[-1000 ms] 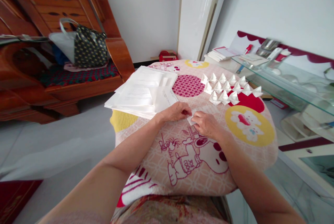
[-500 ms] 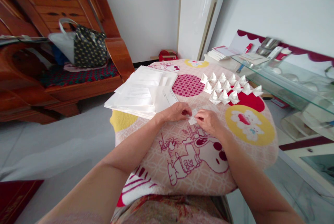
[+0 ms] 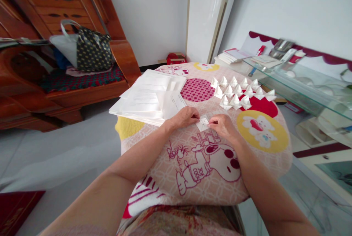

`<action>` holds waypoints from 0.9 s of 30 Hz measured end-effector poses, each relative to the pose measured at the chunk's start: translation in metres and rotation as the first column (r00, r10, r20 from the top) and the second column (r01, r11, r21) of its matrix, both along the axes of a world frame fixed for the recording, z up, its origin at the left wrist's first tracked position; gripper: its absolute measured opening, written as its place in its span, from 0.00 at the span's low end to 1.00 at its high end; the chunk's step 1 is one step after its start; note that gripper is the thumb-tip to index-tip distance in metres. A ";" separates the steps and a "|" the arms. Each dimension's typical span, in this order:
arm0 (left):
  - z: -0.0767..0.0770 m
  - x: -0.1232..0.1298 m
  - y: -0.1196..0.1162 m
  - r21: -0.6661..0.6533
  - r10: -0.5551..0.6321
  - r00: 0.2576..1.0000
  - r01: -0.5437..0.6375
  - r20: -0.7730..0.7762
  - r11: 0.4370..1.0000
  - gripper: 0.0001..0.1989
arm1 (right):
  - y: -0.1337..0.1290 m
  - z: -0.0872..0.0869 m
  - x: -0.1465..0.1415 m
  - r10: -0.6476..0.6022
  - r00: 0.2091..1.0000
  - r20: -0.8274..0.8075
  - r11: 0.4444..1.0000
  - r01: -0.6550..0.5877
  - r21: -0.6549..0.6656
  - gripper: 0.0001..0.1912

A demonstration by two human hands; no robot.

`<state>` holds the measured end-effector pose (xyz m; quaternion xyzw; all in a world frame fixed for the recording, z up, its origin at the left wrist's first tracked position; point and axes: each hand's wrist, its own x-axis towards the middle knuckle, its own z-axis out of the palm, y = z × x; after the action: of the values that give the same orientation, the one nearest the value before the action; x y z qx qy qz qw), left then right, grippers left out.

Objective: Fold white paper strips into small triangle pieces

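Note:
A small folded white paper square [image 3: 203,123] is held just above or on the patterned tablecloth [image 3: 162,172], between my two hands. My left hand [image 3: 186,117] pinches its left corner with fingers closed. At the right corner, the thumb and fingers of my right hand [image 3: 222,124] are pressed together on the paper. Behind and to the right, several folded white paper boats [image 3: 234,102] stand in rows. A stack of white paper sheets [image 3: 145,95], some printed, lies to the left of my hands.
A glass shelf unit [image 3: 302,87] with cups and metal items stands to the right of the table. On the left is a wooden bench [image 3: 118,56] bearing a dark patterned bag [image 3: 93,51]. A white upright appliance [image 3: 203,19] stands behind.
My hands have moved slightly apart, and more of the small paper square shows between them, lying flatter. The boats and the stack of sheets stay where they were.

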<state>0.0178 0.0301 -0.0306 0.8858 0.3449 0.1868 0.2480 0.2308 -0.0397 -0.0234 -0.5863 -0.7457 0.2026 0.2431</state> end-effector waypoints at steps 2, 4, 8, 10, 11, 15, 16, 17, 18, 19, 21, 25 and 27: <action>0.000 0.002 -0.001 0.011 0.033 0.999 -0.032 -0.028 0.999 0.05 | 0.001 0.000 0.001 -0.030 1.000 0.000 0.999 0.030 -0.022 0.10; 0.000 0.003 -0.002 0.019 0.051 0.998 -0.051 -0.048 0.999 0.05 | 0.002 -0.001 0.002 -0.052 0.999 -0.008 0.998 0.051 -0.047 0.10; -0.002 0.006 -0.003 0.023 0.070 0.995 -0.069 -0.069 0.997 0.06 | 0.004 -0.001 0.002 -0.076 0.997 -0.019 0.995 0.074 -0.071 0.11; -0.002 0.007 -0.003 0.035 0.077 0.993 -0.074 -0.090 0.997 0.07 | 0.005 -0.001 0.001 -0.086 0.996 -0.005 0.994 0.085 -0.072 0.12; -0.002 0.008 -0.003 0.042 0.082 0.991 -0.078 -0.108 0.996 0.07 | 0.006 0.000 0.000 -0.091 0.996 0.004 0.993 0.091 -0.073 0.12; 0.001 0.012 -0.004 0.065 0.123 0.969 -0.112 -0.212 0.992 0.09 | 0.008 0.001 -0.003 -0.132 0.991 0.039 0.987 0.135 -0.083 0.12; 0.002 0.013 -0.005 0.067 0.133 0.963 -0.121 -0.233 0.990 0.10 | 0.009 0.001 -0.003 -0.146 0.988 0.047 0.985 0.149 -0.087 0.12; 0.003 0.014 -0.005 0.069 0.143 0.958 -0.129 -0.250 0.989 0.10 | 0.009 0.002 -0.004 -0.160 0.986 0.053 0.982 0.164 -0.093 0.13; 0.005 0.015 -0.005 0.068 0.150 0.953 -0.137 -0.265 0.988 0.11 | 0.009 0.002 -0.005 -0.171 0.984 0.057 0.980 0.176 -0.097 0.13; 0.006 0.016 -0.006 0.064 0.156 0.948 -0.144 -0.277 0.988 0.11 | 0.010 0.003 -0.005 -0.178 0.982 0.060 0.978 0.184 -0.100 0.13; 0.007 0.016 -0.006 0.057 0.168 0.941 -0.158 -0.295 0.986 0.12 | 0.010 0.003 -0.007 -0.192 0.979 0.071 0.975 0.198 -0.100 0.13; 0.007 0.016 -0.005 0.060 0.207 0.929 -0.199 -0.308 0.978 0.12 | 0.011 0.003 -0.008 -0.219 0.970 0.110 0.970 0.229 -0.088 0.14; 0.006 0.017 -0.004 0.065 0.229 0.925 -0.220 -0.304 0.973 0.11 | 0.012 0.003 -0.009 -0.229 0.964 0.134 0.968 0.241 -0.077 0.14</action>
<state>0.0351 0.0258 -0.0244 0.8624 0.4756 0.0781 0.1546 0.2218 -0.0281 -0.0203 -0.6928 -0.6743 0.1697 0.1911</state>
